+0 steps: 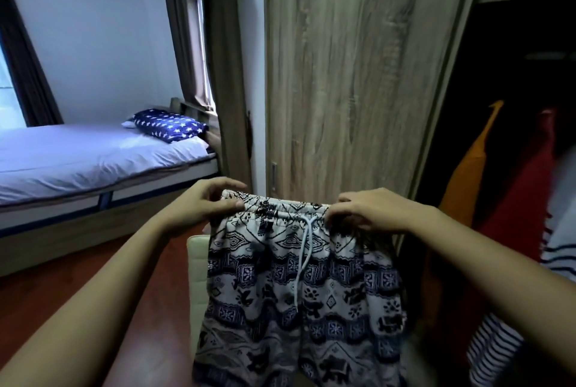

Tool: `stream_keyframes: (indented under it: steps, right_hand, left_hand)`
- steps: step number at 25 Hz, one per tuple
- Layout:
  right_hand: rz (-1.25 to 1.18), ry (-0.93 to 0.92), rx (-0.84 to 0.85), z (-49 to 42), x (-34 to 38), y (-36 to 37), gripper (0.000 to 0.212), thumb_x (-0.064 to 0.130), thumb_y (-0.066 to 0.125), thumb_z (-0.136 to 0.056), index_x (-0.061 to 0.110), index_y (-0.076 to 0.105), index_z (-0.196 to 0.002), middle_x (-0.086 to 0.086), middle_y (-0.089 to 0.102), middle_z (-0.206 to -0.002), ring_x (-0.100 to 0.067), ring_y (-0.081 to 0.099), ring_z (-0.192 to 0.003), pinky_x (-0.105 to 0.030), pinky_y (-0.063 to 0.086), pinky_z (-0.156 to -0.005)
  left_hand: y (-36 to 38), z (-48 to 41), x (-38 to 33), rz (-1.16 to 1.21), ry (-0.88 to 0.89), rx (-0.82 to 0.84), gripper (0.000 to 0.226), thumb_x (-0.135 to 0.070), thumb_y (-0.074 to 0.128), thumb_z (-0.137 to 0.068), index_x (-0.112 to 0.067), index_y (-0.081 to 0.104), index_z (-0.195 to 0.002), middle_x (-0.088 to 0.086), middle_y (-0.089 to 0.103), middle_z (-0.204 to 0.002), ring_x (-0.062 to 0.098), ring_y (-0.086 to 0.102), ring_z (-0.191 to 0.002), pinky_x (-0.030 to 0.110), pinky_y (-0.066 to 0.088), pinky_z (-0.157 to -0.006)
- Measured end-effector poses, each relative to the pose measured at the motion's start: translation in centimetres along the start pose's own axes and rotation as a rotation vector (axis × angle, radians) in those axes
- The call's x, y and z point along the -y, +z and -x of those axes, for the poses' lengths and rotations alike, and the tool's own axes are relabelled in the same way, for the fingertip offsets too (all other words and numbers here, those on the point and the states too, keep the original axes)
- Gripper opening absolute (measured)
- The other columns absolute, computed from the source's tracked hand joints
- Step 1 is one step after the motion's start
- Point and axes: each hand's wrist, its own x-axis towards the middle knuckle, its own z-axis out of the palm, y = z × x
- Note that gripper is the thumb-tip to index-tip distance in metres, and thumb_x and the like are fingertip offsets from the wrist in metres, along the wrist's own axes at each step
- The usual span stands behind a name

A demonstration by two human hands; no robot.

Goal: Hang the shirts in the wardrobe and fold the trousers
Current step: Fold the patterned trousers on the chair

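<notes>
Fingers (229,183): on both hands they are curled and clamped on the waistband (280,211) of the trousers (296,286), with the cloth pinched between thumb and fingertips.
Left hand (202,202): the waistband's left corner is gripped, with the thumb laid on the near face.
Right hand (371,212): the waistband's right end is pinched, just beside the drawstring (304,262).
Trousers: held up in the air by the waistband in front of the wardrobe door (352,74), hanging flat with the front turned to the camera (cream, blue and black pattern). The lower part is cut off by the frame's bottom edge.
Drawstring: white, hung down the middle from the waistband.
Wardrobe (530,43): the wood-grain door is seen behind the trousers, and a dark open compartment lies to its right.
Hung garments: an orange garment (470,193), a red garment (523,199) and a striped garment (498,340) are seen in the open side.
Cream seat (198,262): partly hidden behind the trousers' left edge.
Bed (93,152): at the left, with a star-print pillow (170,124) laid near the curtain (193,43).
</notes>
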Motion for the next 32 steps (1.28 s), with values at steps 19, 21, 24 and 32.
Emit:
stream_keyframes:
  steps: [19, 21, 24, 32]
  right_hand:
    - [-1.34, 0.598, -0.066, -5.0, 4.3, -1.3, 0.035, -0.006, 0.045, -0.087, 0.006, 0.057, -0.118, -0.004, 0.051, -0.073, -0.007, 0.047, -0.054, -0.016, 0.041, -0.046]
    - [-1.442, 0.657, -0.169, -6.0, 5.1, -2.2, 0.019, -0.007, 0.044, -0.088, 0.004, 0.059, -0.095, -0.006, 0.051, -0.072, -0.011, 0.05, -0.058, -0.019, 0.044, -0.049]
    - [-1.508, 0.724, -0.228, -6.8, 5.9, -3.0, 0.027, -0.01, 0.041, -0.088, 0.009, 0.051, -0.072, -0.007, 0.051, -0.067, -0.012, 0.051, -0.056, -0.017, 0.045, -0.041]
    - [-1.575, 0.797, -0.412, -4.3, 6.1, -3.4, 0.021, -0.005, 0.035, -0.084, 0.003, 0.049, -0.07, -0.01, 0.056, -0.062, -0.018, 0.053, -0.062, -0.025, 0.053, -0.053]
  left_hand:
    - [6.2, 0.5, -2.8, -0.209, 0.078, -0.303, 0.026, -0.008, 0.077, -0.071, -0.022, 0.075, -0.094, -0.02, 0.067, -0.063, -0.017, 0.05, -0.057, 0.006, 0.039, -0.058]
    - [8.2, 1.2, -3.8, -0.265, 0.11, -0.37, 0.033, -0.011, 0.077, -0.072, -0.021, 0.074, -0.103, -0.014, 0.072, -0.072, -0.024, 0.048, -0.054, 0.003, 0.038, -0.058]
    - [9.5, 1.8, -4.5, -0.251, 0.095, -0.386, 0.05, -0.037, 0.067, -0.067, -0.025, 0.068, -0.115, -0.001, 0.075, -0.09, -0.021, 0.054, -0.07, 0.01, 0.047, -0.074]
    - [11.6, 1.3, -5.2, -0.452, 0.036, -0.373, 0.051, -0.022, 0.068, -0.077, -0.016, 0.054, -0.126, 0.008, 0.069, -0.105, 0.026, 0.062, -0.102, 0.027, 0.041, -0.078]
